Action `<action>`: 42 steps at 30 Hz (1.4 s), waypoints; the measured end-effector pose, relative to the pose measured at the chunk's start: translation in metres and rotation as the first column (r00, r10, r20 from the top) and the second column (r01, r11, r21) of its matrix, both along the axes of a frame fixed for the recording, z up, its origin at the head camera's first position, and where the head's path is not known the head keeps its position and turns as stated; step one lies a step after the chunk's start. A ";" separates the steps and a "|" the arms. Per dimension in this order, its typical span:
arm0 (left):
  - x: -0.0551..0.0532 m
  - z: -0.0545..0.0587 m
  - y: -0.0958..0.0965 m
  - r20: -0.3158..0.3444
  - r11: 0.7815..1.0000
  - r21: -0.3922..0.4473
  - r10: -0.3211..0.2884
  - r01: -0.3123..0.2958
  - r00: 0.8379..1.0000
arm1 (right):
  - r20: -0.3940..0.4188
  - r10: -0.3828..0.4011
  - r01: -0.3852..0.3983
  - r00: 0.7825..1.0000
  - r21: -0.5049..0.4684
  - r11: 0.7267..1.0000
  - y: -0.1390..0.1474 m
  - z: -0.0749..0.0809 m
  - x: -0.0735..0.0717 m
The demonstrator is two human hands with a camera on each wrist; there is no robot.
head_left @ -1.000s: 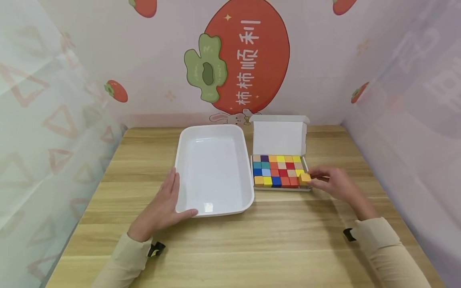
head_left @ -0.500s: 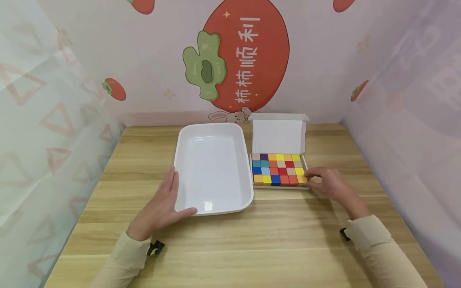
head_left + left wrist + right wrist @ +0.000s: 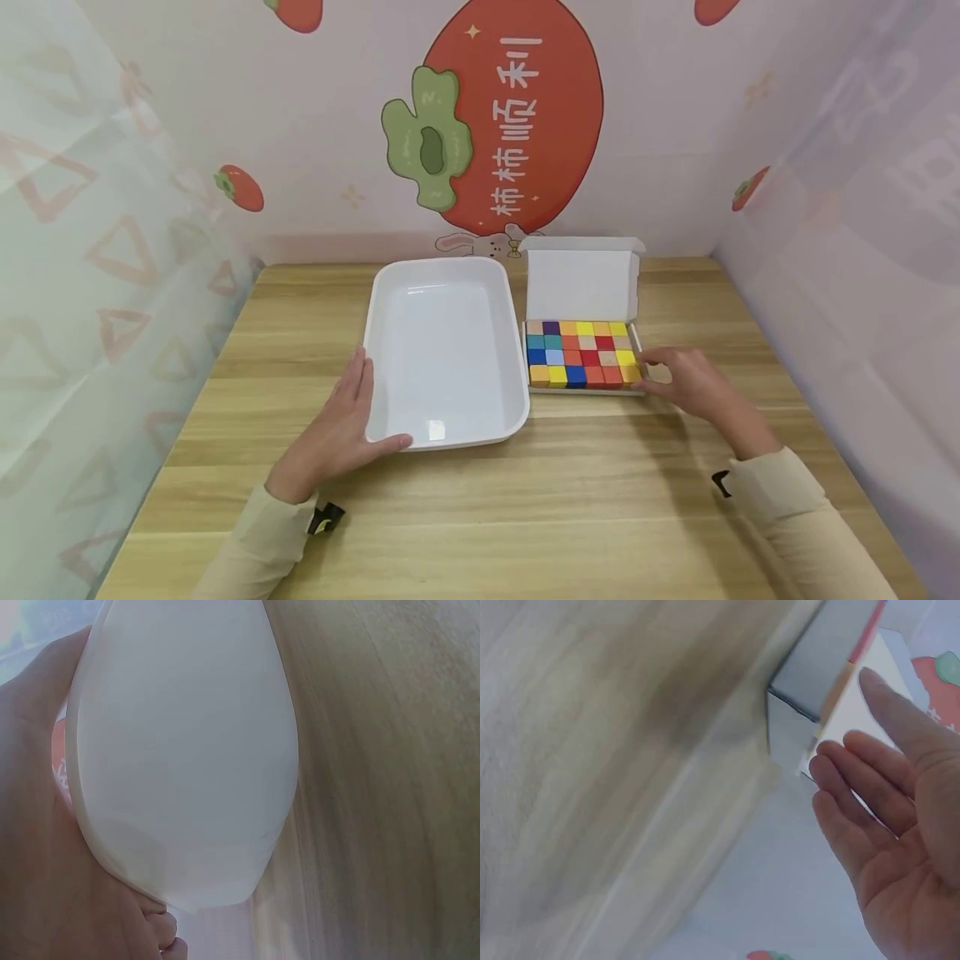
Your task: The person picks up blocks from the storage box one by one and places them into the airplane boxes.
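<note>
In the head view my left hand [image 3: 337, 425] rests at the near left corner of a white rectangular tray [image 3: 375, 333], fingers straight along its left side and thumb on the front rim. The left wrist view shows the tray's outer wall [image 3: 187, 750] beside this hand. My right hand [image 3: 690, 379] is at the front right corner of a white cardboard box [image 3: 583, 287], lid raised, filled with rows of coloured cubes. Its thumb and fingers are spread apart beside an orange-yellow cube [image 3: 631, 374] seated in the corner. In the right wrist view, the fingertips [image 3: 825, 750] overlap the box's side.
Tray and box stand side by side on a wooden table [image 3: 525, 517]. Printed cloth walls rise behind [image 3: 315, 125] and on both sides, the right one [image 3: 862, 250] beyond my right arm.
The orange-yellow cube, raised and tilted in my right fingers earlier, has gone down level into the box's corner. My right fingers have since drawn slightly off it. The left hand has not moved.
</note>
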State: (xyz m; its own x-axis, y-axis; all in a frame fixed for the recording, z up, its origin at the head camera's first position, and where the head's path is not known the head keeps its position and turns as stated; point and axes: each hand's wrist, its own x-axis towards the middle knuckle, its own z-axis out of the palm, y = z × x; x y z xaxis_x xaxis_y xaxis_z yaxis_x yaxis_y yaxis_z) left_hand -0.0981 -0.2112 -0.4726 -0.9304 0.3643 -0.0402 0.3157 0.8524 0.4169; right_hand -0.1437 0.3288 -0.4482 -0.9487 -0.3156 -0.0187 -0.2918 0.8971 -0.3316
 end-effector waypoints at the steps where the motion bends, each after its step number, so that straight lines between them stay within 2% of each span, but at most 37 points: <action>1: 0.000 0.000 0.000 0.003 1.000 0.000 0.002 -0.002 1.000 | 0.015 -0.013 0.013 1.000 0.001 1.000 0.000 0.002 0.001; 5: 0.001 0.000 -0.001 0.004 1.000 0.006 0.009 -0.009 1.000 | 0.087 -0.072 0.073 0.994 -0.008 0.997 -0.001 0.003 0.005; 10: 0.001 -0.001 -0.001 -0.002 1.000 0.003 0.007 -0.007 1.000 | 0.162 -0.110 0.116 0.981 -0.030 0.993 -0.003 -0.009 0.005; 17: 0.001 -0.004 0.000 0.004 1.000 0.000 0.001 -0.001 1.000 | 0.094 -0.104 0.107 0.990 -0.024 0.994 -0.007 -0.026 0.000; 27: 0.000 -0.002 0.000 0.005 1.000 -0.011 -0.001 0.002 1.000 | 0.075 -0.138 0.141 0.988 -0.034 0.989 -0.007 -0.028 -0.006; 34: -0.002 -0.002 0.000 0.003 1.000 -0.014 -0.003 0.003 1.000 | 0.118 -0.143 0.148 0.983 -0.029 0.989 -0.003 -0.023 -0.019; 42: -0.002 -0.002 0.000 0.010 1.000 -0.018 -0.001 0.001 1.000 | 0.176 -0.156 0.165 0.972 -0.039 0.986 0.006 -0.019 -0.047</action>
